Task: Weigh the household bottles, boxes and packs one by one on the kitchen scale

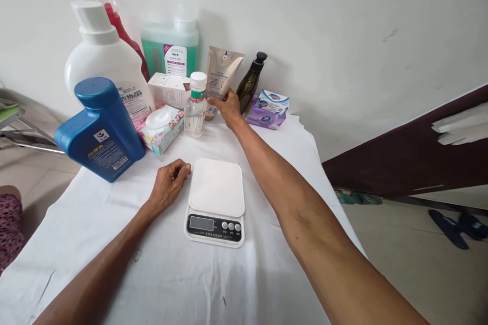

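My right hand (229, 108) reaches to the back of the table, its fingers closed round the lower part of a beige squeeze tube (222, 71) that stands on its cap. A clear bottle with a white cap (195, 111) stands just left of that hand, and a dark pump bottle (249, 84) just right of it. Loosely curled into a fist, my left hand (170, 183) rests on the cloth and shows nothing in it. Beside it lies a white kitchen scale (216, 188) with nothing on its plate; its display looks blank.
At the back left stand a blue bottle (101, 129), a large white jug (107, 56), a red bottle (127, 35), a green liquid bottle (152, 48), a white box (168, 89) and a wipes pack (162, 129). Soap boxes (272, 101) sit on a purple pack (265, 118) at right.
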The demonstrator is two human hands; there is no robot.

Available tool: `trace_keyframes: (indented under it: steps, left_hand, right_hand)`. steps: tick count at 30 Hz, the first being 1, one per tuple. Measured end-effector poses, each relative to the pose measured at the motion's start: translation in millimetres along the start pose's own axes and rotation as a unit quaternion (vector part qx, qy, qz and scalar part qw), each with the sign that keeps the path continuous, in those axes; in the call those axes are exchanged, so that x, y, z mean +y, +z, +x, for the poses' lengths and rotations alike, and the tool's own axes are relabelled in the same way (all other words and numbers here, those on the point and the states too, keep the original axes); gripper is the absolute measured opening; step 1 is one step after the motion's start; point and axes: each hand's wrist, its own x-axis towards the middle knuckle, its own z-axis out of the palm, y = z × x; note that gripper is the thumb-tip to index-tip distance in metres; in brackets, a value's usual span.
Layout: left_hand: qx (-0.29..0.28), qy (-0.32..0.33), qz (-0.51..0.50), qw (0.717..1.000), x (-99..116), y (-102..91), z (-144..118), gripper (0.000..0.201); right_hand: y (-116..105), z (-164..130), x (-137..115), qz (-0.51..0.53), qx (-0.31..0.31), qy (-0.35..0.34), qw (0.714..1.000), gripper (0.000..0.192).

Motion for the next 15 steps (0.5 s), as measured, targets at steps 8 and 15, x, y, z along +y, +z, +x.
trace_keyframes:
  steps: [8,15]
  left_hand:
    - [-0.002,-0.002,-0.018,1.000,-2.6,0.3,-1.8,0.040]
    - [0.000,0.010,-0.025,1.000,-2.9,-0.4,-2.3,0.037]
  right_hand:
    - [-20.8,-24.6,-5.0,-0.081,0.096,0.011,0.992,0.023]
    - [-68.8,-70.4,-18.3,-0.099,0.108,0.006,0.989,0.025]
